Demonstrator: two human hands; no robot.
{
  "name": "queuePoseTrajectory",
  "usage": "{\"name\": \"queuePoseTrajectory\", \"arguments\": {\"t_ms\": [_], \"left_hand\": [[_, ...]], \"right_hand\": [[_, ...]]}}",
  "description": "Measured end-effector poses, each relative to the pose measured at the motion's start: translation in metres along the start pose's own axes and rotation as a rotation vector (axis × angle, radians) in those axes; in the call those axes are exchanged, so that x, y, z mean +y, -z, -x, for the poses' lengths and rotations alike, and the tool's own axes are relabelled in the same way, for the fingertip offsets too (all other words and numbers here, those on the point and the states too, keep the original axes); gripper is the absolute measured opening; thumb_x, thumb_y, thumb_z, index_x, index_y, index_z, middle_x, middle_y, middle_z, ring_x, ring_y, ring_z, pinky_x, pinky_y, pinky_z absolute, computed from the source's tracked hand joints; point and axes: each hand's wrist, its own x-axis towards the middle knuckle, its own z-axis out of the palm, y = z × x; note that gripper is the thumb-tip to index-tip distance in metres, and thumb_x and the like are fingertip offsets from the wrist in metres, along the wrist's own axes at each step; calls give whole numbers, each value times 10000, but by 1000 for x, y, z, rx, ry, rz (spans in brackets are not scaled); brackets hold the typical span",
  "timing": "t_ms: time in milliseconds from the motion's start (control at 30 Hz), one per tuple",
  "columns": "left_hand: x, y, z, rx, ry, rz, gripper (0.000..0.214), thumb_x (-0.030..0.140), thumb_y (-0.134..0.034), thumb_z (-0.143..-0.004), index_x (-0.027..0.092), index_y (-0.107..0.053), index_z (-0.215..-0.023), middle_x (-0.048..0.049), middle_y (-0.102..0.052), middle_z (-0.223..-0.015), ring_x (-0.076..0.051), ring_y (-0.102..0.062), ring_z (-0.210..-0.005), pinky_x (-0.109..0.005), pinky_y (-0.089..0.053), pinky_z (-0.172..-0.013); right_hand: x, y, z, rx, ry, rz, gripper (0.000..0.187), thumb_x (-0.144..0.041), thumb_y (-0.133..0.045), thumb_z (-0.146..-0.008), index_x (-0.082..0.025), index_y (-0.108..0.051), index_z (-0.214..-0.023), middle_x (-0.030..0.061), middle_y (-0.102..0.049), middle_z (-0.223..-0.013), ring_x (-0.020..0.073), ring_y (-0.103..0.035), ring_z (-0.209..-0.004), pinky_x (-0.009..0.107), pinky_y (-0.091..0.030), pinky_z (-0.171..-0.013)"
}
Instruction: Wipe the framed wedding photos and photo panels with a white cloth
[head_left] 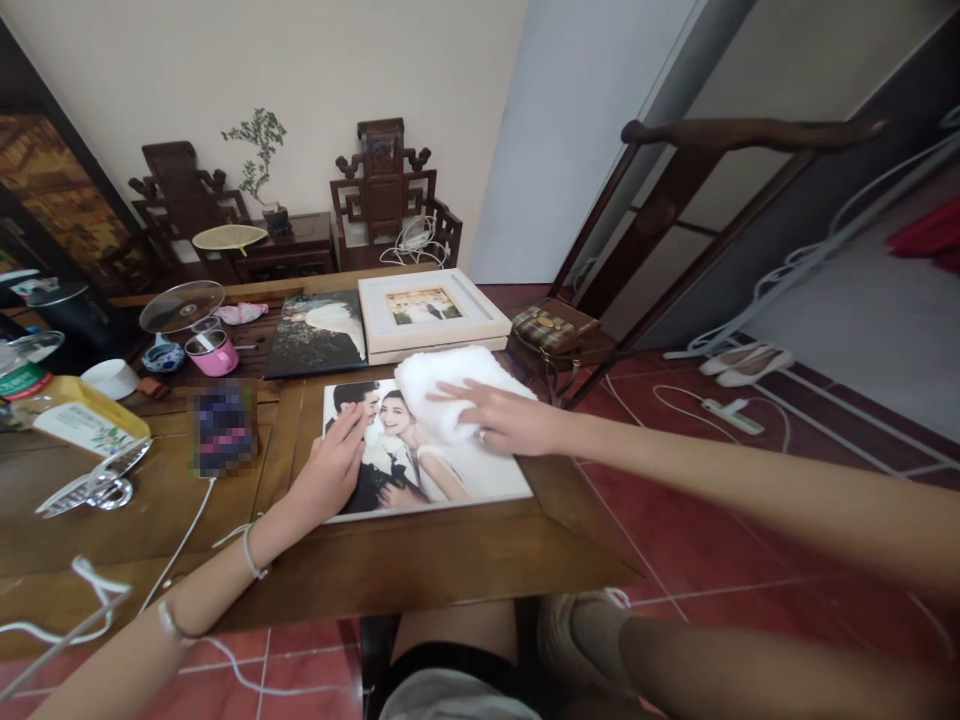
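Observation:
A wedding photo panel with a pale border lies flat on the wooden table, near its right end. My left hand rests open on the panel's left side, fingers stretched out together. Over the panel's upper right part lies a folded, fluffy white towel. My right hand holds this towel against the picture, its fingers spread across the top. The towel and both hands cover parts of the photo.
Behind the panel are a white framed photo and a dark photo panel. Leftward stand a pink cup, a bottle of yellow liquid, a clear hair claw and a white cable. A wooden chair holds a plaid bag.

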Motion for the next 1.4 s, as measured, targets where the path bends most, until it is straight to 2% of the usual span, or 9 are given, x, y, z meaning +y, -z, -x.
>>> {"name": "queuePoseTrajectory", "arguments": {"t_ms": [167,267,600,733,900,1100,1267,1333,1400], "left_hand": [[1,0,0,3,-4,-4,472,246,-291,-996,167,-407,-1447,-142,-393,-1528,-252,-253,-1467,-498,-277,-1168],[0,0,0,6,4,-2,473,253,-290,-1000,171,-395,-1453,-143,-381,-1535,-249,-248,-1469,-498,-277,-1168],[3,0,0,1,4,-23,475,239,-278,-1006,161,-375,-1465,-142,-377,-1537,-248,-263,-1464,-503,-292,-1159],[3,1,-1,4,-8,-24,479,240,-276,-1006,167,-368,-1470,-138,-372,-1541,-251,-264,-1463,-505,-301,-1155],[-2,-1,-1,4,-28,-25,480,226,-282,-998,155,-387,-1461,-145,-381,-1534,-255,-271,-1460,-502,-301,-1158],[-4,-3,-1,16,-28,-16,469,227,-301,-994,174,-416,-1447,-135,-401,-1524,-257,-269,-1461,-500,-297,-1161],[-4,-2,-1,13,-18,2,467,239,-299,-997,171,-420,-1443,-137,-398,-1525,-257,-269,-1461,-501,-294,-1162],[-5,-2,-1,17,-13,11,467,247,-303,-997,169,-419,-1443,-141,-396,-1525,-258,-274,-1459,-502,-295,-1161],[-5,-3,-1,25,-8,17,465,248,-310,-996,175,-418,-1443,-139,-396,-1525,-258,-280,-1457,-504,-298,-1160]], "right_hand": [[9,6,-9,-19,-176,-10,452,24,-438,-688,-99,-660,-1063,201,-343,-1525,280,-203,-1455,552,-263,-1140],[-2,6,-3,-34,-144,8,447,10,-454,-692,-106,-674,-1064,185,-333,-1534,296,-204,-1452,557,-245,-1149],[-56,-30,45,24,481,33,215,-68,-546,-632,-183,-690,-744,87,-399,-1513,329,-186,-1450,601,-100,-1179],[-67,-40,41,76,572,0,175,-95,-563,-646,-187,-687,-729,102,-440,-1486,340,-208,-1442,593,-101,-1181],[-51,-29,25,60,392,-77,264,-41,-499,-649,-193,-667,-783,82,-449,-1481,268,-234,-1443,549,-151,-1182],[4,-3,-3,67,86,-117,333,-17,-468,-644,-184,-659,-859,103,-512,-1431,269,-309,-1417,531,-246,-1156],[35,5,-16,100,-88,-179,311,-18,-440,-647,-196,-659,-778,27,-744,-849,251,-635,-1124,507,-241,-1169],[32,2,-15,145,-127,-189,302,-33,-442,-664,-199,-664,-784,34,-741,-863,258,-583,-1205,509,-247,-1166],[23,-1,-9,157,-137,-182,295,-48,-453,-674,-203,-668,-803,68,-715,-1106,275,-428,-1353,531,-271,-1148]]}}
